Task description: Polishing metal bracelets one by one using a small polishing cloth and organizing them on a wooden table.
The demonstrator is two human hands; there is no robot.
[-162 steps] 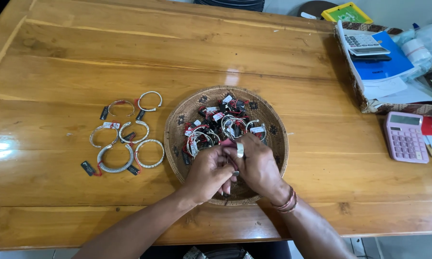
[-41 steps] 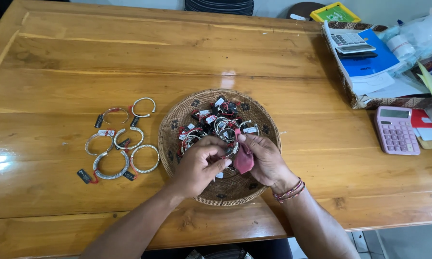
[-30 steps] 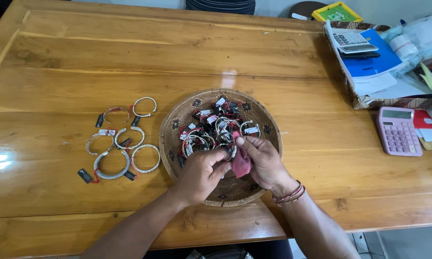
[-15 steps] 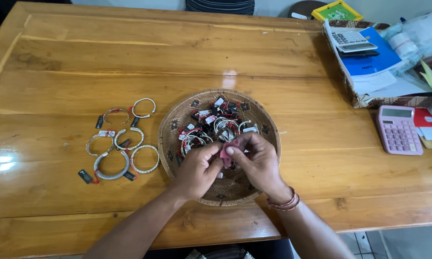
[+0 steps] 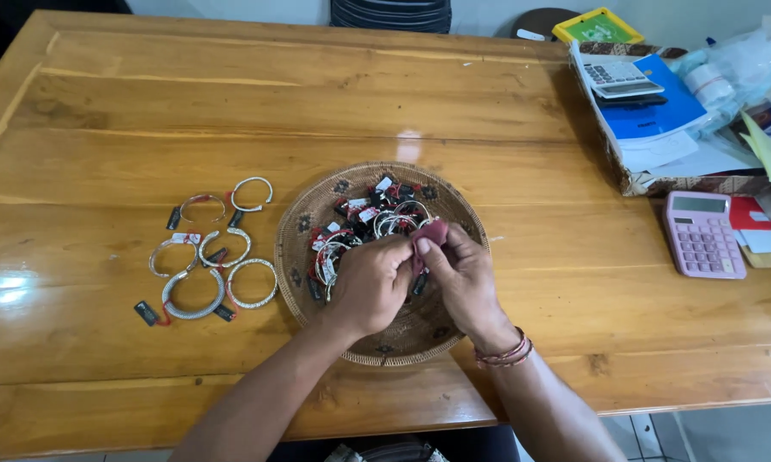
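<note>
Both hands over basket (image 5: 377,342): L hand (image 5: 370,282) and R hand (image 5: 462,278) pinch red cloth (image 5: 431,233). Rub gently. Bangles (image 5: 210,257) left on counter (image 5: 488,103).

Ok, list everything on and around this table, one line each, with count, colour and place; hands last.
Wooden table: one, glossy brown, fills the view.
Round woven basket tray: one, tan, centre, under the hands.
Tagged metal bangles in the tray: a tangled pile, silver with red and black tags, count unclear.
Silver bangles laid out: six, left of the tray.
Pink calculator: one, right edge.
Cardboard box of papers: one, top right, holding a grey calculator and a blue booklet.
Small dark red cloth: one, pinched between both hands.
Left hand: on the cloth.
Right hand: on the cloth, beaded bracelets at the wrist.
</note>
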